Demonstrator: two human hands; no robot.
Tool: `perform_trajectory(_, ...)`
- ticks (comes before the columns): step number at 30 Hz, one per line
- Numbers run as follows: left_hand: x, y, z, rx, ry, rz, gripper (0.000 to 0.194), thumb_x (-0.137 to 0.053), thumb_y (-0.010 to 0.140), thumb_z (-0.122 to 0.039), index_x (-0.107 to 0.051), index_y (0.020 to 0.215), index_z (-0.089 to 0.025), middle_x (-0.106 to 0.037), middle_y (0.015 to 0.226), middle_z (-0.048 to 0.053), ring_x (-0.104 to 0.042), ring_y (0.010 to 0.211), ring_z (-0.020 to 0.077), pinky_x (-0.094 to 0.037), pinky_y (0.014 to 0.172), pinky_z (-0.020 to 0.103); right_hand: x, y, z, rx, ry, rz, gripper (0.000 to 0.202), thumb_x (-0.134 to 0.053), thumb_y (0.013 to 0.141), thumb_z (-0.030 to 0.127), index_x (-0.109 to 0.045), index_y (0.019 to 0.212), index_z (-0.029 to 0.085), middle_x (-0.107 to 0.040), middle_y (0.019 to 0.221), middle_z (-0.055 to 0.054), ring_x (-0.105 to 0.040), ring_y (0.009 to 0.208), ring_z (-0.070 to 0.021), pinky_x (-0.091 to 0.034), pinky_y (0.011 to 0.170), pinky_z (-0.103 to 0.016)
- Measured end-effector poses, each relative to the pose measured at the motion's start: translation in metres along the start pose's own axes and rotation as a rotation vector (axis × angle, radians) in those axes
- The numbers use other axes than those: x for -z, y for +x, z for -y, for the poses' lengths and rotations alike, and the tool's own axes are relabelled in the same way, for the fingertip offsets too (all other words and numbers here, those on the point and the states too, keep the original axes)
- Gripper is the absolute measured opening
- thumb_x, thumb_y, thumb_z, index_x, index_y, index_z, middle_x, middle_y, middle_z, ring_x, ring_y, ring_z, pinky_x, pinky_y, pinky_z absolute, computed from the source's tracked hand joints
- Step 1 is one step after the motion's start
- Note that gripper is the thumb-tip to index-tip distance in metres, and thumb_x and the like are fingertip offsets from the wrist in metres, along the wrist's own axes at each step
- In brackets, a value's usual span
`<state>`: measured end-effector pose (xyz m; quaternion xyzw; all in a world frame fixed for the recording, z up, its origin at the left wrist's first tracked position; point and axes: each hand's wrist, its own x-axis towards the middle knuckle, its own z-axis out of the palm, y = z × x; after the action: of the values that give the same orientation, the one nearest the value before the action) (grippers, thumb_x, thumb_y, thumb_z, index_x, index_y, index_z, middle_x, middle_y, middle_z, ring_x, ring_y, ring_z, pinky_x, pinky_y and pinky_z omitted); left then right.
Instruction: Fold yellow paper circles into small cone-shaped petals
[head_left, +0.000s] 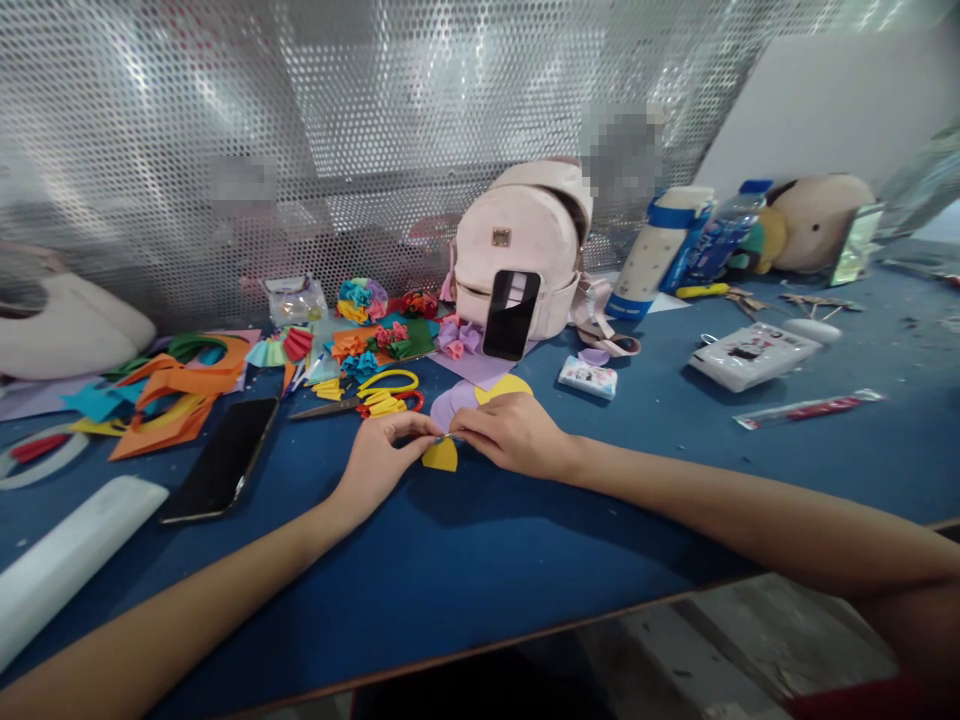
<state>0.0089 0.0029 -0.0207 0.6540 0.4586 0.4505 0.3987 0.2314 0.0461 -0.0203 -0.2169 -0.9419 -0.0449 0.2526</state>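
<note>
My left hand point(390, 460) and my right hand point(510, 435) meet over the blue table point(420, 580), fingertips pinched together on a small thin piece between them, too small to name. A yellow paper piece point(440, 455) shows just below the fingertips; whether it is held or lies on the table I cannot tell. Behind the hands lie purple paper pieces point(452, 400) and a yellow paper circle point(504, 387), partly covered by my right hand. Scissors with yellow and red handles point(330, 408) lie open just left of the hands, beside folded yellow paper.
A black phone point(225, 460) and orange paper point(169, 400) lie at left. Folded paper flowers point(362, 300) sit behind. A pink backpack point(517, 230) has another phone point(512, 315) leaning on it. At right are a tissue pack point(754, 355) and bottles point(660, 250).
</note>
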Motion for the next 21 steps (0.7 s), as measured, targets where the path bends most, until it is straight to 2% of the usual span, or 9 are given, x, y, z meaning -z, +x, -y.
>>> perform_trajectory(9, -0.0001, -0.0003, 0.0028, 0.012, 0.014, 0.001, 0.008, -0.073, 0.074, -0.022, -0.077, 0.08, -0.018, -0.078, 0.08, 0.003, -0.072, 0.076, 0.0175, -0.057, 0.075, 0.026, 0.0028, 0.0006, 0.0021, 0.017, -0.06, 0.017, 0.03, -0.037, 0.107, 0.027, -0.063, 0.093, 0.018, -0.063, 0.066, -0.001, -0.05, 0.057, -0.0132, -0.023, 0.059, -0.029)
perform_trajectory(13, -0.0003, -0.0008, 0.0037, 0.03, -0.003, 0.015, 0.008, -0.074, 0.074, -0.023, -0.078, 0.08, -0.018, -0.078, 0.081, 0.004, -0.073, 0.076, 0.0177, -0.057, 0.075, 0.026, 0.0015, 0.0002, 0.0042, 0.007, -0.098, 0.042, 0.03, -0.036, 0.108, 0.028, -0.063, 0.099, 0.017, -0.066, 0.067, -0.002, -0.05, 0.055, -0.0139, -0.02, 0.058, -0.03)
perform_trajectory(17, -0.0001, -0.0007, 0.0039, -0.022, -0.012, 0.03, 0.006, -0.074, 0.074, -0.019, -0.078, 0.078, -0.018, -0.078, 0.083, 0.004, -0.072, 0.08, 0.0172, -0.056, 0.076, 0.025, 0.0, 0.0004, 0.0052, -0.022, -0.111, 0.071, 0.029, -0.033, 0.107, 0.026, -0.061, 0.108, 0.017, -0.066, 0.066, -0.002, -0.051, 0.055, -0.0149, -0.018, 0.057, -0.031)
perform_trajectory(21, -0.0003, -0.0011, 0.0029, -0.034, -0.007, 0.027, 0.005, -0.073, 0.075, -0.018, -0.077, 0.078, -0.018, -0.077, 0.079, 0.003, -0.071, 0.075, 0.0157, -0.056, 0.072, 0.023, -0.0003, 0.0002, 0.007, -0.018, -0.086, 0.111, 0.029, -0.031, 0.107, 0.025, -0.059, 0.105, 0.017, -0.066, 0.067, -0.002, -0.051, 0.056, -0.0145, -0.019, 0.057, -0.031)
